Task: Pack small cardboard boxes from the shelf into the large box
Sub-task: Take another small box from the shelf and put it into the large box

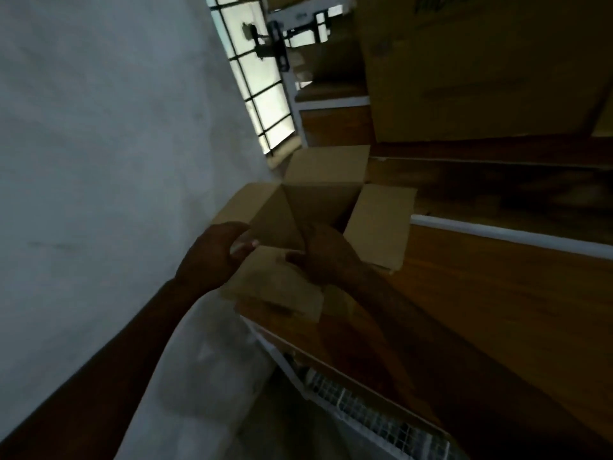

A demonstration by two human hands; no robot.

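Cardboard box [331,207], plain matte brown with all four flaps splayed open, sat on the wooden shelf [497,293] close to the pale plaster wall [99,127], and the whole view was tilted and pretty dim from where I was watching. Left hand [212,257] was loosely open with fingers curled, just beside the box's near-left corner, while the right hand [326,257] was pinched shut on the near flap [282,290].
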